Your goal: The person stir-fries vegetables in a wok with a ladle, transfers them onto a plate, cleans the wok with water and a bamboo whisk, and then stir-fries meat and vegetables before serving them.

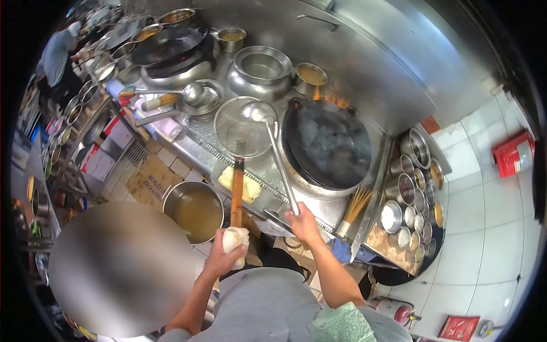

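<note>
My right hand (303,224) is closed round the end of a long metal handle. This belongs to a ladle (260,110), whose bowl hangs over the far side of a round mesh strainer (231,128). The strainer's wooden handle (237,196) points toward me. My left hand (221,256) grips a bunched white cloth (234,239) at the near end of that handle; whether the handle is held inside the cloth is hidden. To the right of the ladle sits a dark, smoking wok (327,142), with flames (330,100) showing behind its far rim.
A bamboo brush (356,206) lies right of the wok. Seasoning containers (419,208) crowd the right side. Beyond the strainer stand a large metal pot (261,73) and a second wok (166,47). A pot of liquid (195,212) is at left, beside a blurred round area (122,268).
</note>
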Action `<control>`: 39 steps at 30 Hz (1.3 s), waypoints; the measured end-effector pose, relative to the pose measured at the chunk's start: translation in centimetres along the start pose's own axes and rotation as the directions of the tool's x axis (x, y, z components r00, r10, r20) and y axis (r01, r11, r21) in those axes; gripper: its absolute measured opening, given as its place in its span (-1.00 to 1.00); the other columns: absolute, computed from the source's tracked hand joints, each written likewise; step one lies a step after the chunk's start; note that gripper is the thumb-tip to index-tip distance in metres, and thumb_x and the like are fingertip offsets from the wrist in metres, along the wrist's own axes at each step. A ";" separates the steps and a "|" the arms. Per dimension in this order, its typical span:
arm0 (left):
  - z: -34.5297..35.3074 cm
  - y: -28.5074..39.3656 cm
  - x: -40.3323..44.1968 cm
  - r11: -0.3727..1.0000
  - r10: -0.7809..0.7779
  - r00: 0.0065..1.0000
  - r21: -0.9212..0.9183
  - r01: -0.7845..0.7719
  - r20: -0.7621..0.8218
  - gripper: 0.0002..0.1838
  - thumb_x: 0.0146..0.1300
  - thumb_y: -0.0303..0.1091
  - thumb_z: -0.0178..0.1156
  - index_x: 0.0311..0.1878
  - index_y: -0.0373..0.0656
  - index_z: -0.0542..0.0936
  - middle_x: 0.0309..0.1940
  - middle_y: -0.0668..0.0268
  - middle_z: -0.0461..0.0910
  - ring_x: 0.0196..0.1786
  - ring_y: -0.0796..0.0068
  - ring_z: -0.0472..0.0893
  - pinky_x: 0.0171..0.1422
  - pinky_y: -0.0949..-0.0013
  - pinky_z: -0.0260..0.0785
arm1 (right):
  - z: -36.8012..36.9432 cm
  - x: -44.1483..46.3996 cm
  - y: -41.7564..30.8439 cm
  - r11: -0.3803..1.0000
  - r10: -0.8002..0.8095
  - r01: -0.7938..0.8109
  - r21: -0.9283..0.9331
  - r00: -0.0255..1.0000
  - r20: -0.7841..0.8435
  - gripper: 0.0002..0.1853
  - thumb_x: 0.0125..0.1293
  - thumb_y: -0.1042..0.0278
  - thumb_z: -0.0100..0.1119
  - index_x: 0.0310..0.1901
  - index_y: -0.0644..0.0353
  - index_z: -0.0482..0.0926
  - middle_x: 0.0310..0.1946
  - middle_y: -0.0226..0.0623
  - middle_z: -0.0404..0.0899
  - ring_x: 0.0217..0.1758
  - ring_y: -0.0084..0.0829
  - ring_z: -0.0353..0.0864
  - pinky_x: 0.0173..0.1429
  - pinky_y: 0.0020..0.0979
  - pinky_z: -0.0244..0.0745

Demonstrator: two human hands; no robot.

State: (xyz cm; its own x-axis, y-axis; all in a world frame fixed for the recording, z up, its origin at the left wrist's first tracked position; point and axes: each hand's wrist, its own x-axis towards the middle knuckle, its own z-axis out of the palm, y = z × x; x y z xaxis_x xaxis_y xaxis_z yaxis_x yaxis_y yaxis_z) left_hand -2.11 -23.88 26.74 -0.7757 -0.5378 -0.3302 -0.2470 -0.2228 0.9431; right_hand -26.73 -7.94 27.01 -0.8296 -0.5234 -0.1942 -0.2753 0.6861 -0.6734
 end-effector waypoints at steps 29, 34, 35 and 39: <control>8.9 -3.4 18.9 0.469 0.186 0.936 0.810 -0.351 0.298 -0.16 0.14 -0.22 0.44 0.47 -0.08 0.29 0.34 -0.14 0.38 0.35 -0.17 0.39 0.43 -0.16 0.22 | -6.8 -13.9 4.9 0.338 0.334 -0.405 0.849 0.895 0.294 -0.80 0.27 0.64 0.22 -0.12 0.18 0.51 -0.67 -0.43 0.33 -0.78 -0.55 0.25 -0.67 -0.42 0.24; 9.0 -3.2 18.8 0.414 0.317 0.934 0.862 -0.292 0.164 -0.04 0.09 -0.07 0.49 0.53 -0.06 0.25 0.42 -0.13 0.25 0.39 -0.22 0.30 0.45 -0.20 0.18 | -10.6 -11.7 10.0 0.443 0.351 -0.241 0.864 0.933 0.080 -0.77 0.23 0.67 0.15 -0.11 0.17 0.52 -0.65 -0.40 0.40 -0.75 -0.57 0.27 -0.67 -0.45 0.22; 9.2 -2.6 18.3 0.379 0.390 0.903 0.862 -0.335 0.180 -0.04 0.10 -0.06 0.48 0.52 -0.12 0.25 0.37 -0.15 0.29 0.37 -0.21 0.32 0.44 -0.18 0.19 | -11.5 -11.3 11.5 0.455 0.394 -0.243 0.857 0.918 0.051 -0.78 0.23 0.67 0.16 -0.12 0.17 0.52 -0.64 -0.40 0.41 -0.74 -0.57 0.28 -0.68 -0.45 0.23; 14.1 -0.2 16.7 0.354 0.611 0.775 0.820 -0.450 0.161 -0.21 0.17 -0.08 0.44 0.40 -0.22 0.39 0.21 -0.14 0.43 0.25 -0.19 0.43 0.36 -0.09 0.29 | -15.2 -10.6 18.2 0.514 0.469 -0.178 0.839 0.877 -0.102 -0.79 0.24 0.66 0.20 -0.13 0.14 0.53 -0.66 -0.44 0.41 -0.75 -0.60 0.29 -0.69 -0.46 0.22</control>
State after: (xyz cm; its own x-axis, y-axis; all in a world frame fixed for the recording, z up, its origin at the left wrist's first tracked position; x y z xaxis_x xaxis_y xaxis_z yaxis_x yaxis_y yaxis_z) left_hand -23.20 -21.35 21.64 -0.8455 -0.4220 0.3271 -0.2148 0.8297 0.5152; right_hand -30.33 17.73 27.67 -0.9063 -0.0857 -0.4138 0.4135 0.0224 -0.9102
